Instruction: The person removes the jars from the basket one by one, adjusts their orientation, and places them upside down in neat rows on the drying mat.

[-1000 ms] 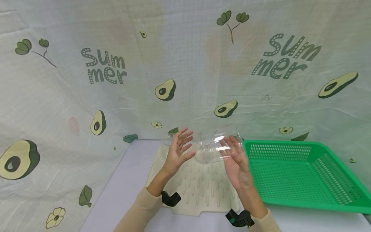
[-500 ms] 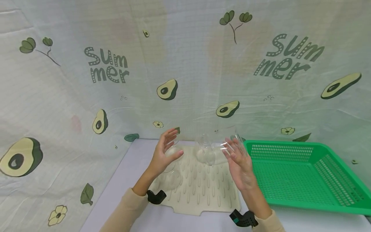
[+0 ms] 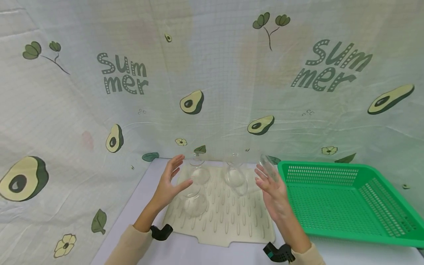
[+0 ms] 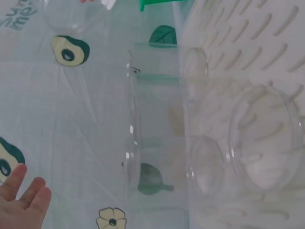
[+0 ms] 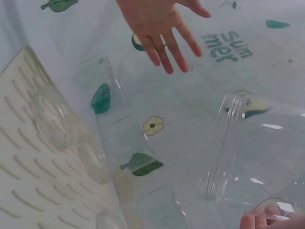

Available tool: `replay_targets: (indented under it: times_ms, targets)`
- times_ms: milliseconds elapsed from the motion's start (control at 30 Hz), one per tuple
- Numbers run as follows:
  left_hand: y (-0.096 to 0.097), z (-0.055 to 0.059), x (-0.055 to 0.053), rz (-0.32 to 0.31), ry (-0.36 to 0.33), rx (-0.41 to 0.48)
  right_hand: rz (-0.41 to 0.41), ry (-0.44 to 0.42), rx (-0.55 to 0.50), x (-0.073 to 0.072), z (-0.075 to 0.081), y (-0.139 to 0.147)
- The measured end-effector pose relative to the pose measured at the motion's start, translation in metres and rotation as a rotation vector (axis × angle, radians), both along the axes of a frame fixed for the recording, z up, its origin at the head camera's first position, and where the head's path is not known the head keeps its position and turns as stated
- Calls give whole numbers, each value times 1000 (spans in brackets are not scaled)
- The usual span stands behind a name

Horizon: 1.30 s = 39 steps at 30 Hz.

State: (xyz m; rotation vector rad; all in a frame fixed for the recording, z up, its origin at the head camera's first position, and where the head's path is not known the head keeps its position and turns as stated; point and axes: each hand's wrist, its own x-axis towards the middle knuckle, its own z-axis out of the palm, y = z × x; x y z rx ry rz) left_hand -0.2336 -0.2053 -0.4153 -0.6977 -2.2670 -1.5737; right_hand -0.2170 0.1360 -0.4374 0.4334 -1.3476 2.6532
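Note:
My right hand [image 3: 276,191] holds a clear ridged-neck jar [image 3: 269,168] above the mat's right side. In the right wrist view the jar [image 5: 267,148] lies sideways, and a few fingers show at its lower edge. My left hand [image 3: 169,184] is apart from it, fingers spread and relaxed, near clear jars standing on the cream mat [image 3: 232,228]. One jar [image 3: 195,204] stands in front, another [image 3: 200,175] behind it, and a third [image 3: 236,176] right of them. Their transparent walls are hard to make out. In the left wrist view, left fingertips [image 4: 28,200] show at the lower left.
A green mesh basket [image 3: 331,198] sits to the right of the mat on the pale table [image 3: 142,191]. A printed cloth [image 3: 218,92] with avocados and lettering hangs behind and along the left side.
My left hand has drawn left and down, away from the held jar. That jar has turned from side-on to nearly end-on in my right hand. The standing jars show more plainly.

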Motion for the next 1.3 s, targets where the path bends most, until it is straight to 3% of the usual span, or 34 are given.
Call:
replay_targets:
  times_ms: [333,567,800,1067,1300]
  targets:
    - [-23,-19,20,61,-118,-100,-25,-91,85,3,-4,-3]
    - [-40,-50,21,123,-176,-224,-44,-152,136,6,-8,-7]
    - [-50,-79,24,158,-216,-291,-51,-189,229,7,-16,-11]
    - [-60,-111,26,203,-292,-359,-121,-213,308,7,-26,-21]
    - [-62,-130,28,200,-302,-477,-168,-216,451,6,-39,-28]
